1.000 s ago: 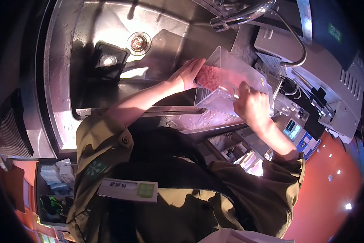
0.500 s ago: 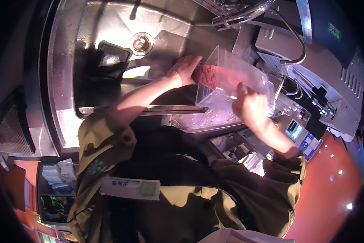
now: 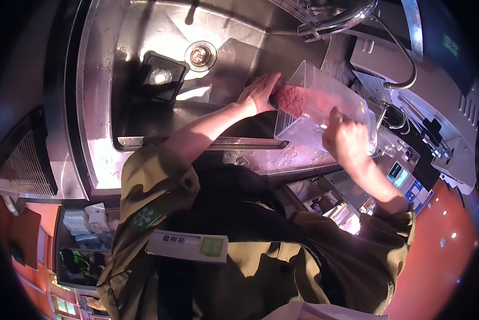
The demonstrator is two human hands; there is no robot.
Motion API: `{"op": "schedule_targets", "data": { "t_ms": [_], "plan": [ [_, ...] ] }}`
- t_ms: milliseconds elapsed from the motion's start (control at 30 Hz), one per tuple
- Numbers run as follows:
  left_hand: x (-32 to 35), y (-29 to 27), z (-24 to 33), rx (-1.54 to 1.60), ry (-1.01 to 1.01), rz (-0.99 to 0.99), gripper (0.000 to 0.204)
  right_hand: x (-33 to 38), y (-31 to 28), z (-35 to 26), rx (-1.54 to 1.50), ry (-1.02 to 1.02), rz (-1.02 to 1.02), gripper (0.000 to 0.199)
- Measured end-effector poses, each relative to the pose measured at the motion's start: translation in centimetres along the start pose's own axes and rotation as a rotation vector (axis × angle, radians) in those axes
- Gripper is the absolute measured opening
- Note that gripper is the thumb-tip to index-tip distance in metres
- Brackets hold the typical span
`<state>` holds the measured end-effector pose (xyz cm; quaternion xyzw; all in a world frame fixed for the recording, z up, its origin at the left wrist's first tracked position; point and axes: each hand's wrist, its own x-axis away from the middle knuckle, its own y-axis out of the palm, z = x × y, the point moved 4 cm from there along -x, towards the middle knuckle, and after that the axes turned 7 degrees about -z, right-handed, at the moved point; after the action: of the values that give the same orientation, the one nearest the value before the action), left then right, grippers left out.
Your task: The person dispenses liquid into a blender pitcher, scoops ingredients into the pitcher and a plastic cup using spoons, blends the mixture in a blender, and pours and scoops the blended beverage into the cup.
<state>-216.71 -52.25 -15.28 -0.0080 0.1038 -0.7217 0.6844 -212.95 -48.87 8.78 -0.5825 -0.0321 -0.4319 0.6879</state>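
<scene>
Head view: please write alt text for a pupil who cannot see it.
The right hand holds a clear container at a metal sink, the left hand at the container's end, near pink material. A black piece lies by the drain.

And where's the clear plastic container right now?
The container is right of centre in the head view, held by the right hand, below the faucet in frame.
</scene>
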Motion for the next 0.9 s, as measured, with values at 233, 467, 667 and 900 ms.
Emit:
{"op": "schedule_targets", "data": {
  "t_ms": [233,467,667,900],
  "plan": [
    [0.0,0.4,-0.4,-0.035,0.001,-0.03,0.088,-0.6,-0.4,0.3,-0.014,0.013,-0.032,0.006],
    [-0.2,0.1,-0.6,-0.043,0.051,-0.024,0.086,-1.2,-0.8,-0.2,-0.02,-0.021,0.002,0.006],
    [0.0,0.0,-1.0,-0.063,0.069,-0.013,0.089,-0.9,-0.1,-0.6,0.052,-0.053,0.014,0.007],
    [-0.1,-0.3,-0.7,-0.034,0.048,-0.009,0.09,-0.3,-0.3,0.0,-0.014,-0.011,0.018,0.011]
  ]
}}
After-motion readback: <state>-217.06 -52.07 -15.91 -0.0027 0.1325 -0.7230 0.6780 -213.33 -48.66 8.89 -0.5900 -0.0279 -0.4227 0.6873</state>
